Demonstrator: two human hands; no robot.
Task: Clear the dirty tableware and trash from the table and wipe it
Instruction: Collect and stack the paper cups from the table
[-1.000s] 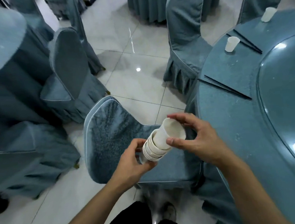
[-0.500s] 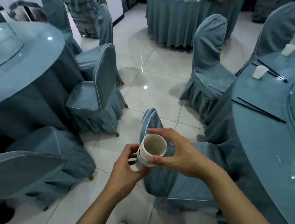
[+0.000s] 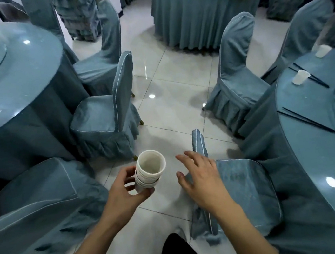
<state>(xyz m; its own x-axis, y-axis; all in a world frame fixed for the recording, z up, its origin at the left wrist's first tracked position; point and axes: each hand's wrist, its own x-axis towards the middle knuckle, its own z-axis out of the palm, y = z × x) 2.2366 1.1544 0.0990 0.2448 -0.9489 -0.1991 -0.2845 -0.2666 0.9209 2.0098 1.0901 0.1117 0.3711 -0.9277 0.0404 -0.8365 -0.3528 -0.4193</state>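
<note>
- A stack of white paper cups (image 3: 149,174) is gripped by the left hand (image 3: 126,193), fingers and thumb curled round its lower part, low in the near centre of the scene above the tiled floor.
- The right hand (image 3: 202,181) is now seen off the stack, just to its right, fingers spread and relaxed, nothing held; half a second ago it was closed round the top cup, so that cup appears to have been seated and released.
- The view has also been raised since then, and more of the room is shown.
- The table being cleared (image 3: 315,154) is placed at the right edge, covered in blue cloth under glass.
- Two more white cups are left on it at the far right: one (image 3: 300,77) beside a pair of black chopsticks (image 3: 312,77), another (image 3: 322,50) farther back near the rim.
- A second pair of chopsticks (image 3: 305,120) is laid nearer on the table.
- A covered chair (image 3: 243,193) is set between the person and the table.
- Judged from this, collecting is only partly done: the freed right hand seems ready for the next cup, and wiping is not yet begun.
</note>
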